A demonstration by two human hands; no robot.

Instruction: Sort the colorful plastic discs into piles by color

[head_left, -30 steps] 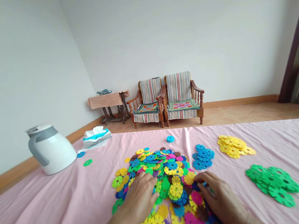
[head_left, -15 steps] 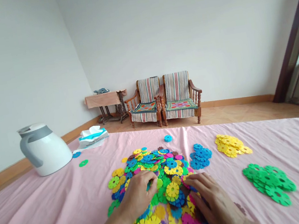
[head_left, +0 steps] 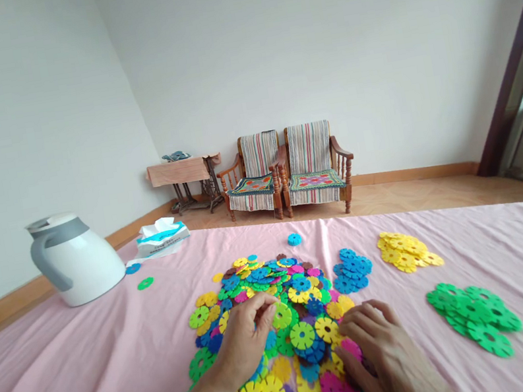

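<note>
A heap of flower-shaped plastic discs (head_left: 255, 277) in mixed colours spreads over the pink cloth between my hands. My left hand (head_left: 247, 332) is over its left part, thumb and forefinger pinched at the edge of a light green disc (head_left: 281, 315). My right hand (head_left: 382, 350) rests at the heap's right edge, palm down, with fingers bent and the thumb apart from them. Under it, a pink disc (head_left: 351, 348) shows between thumb and fingers. Close by lie a yellow disc (head_left: 327, 330) and another light green disc (head_left: 302, 335).
Sorted piles of blue discs (head_left: 351, 270), yellow discs (head_left: 406, 251) and green discs (head_left: 477, 317) lie to the right. A white jug (head_left: 81, 259) and a tissue box (head_left: 162, 236) stand at the left. Two wooden armchairs (head_left: 310, 161) are beyond the table.
My left thumb and forefinger have closed together at the light green disc. My right hand has shifted slightly right, uncovering yellow discs. A light green disc now shows where a yellow one lay mid-heap.
</note>
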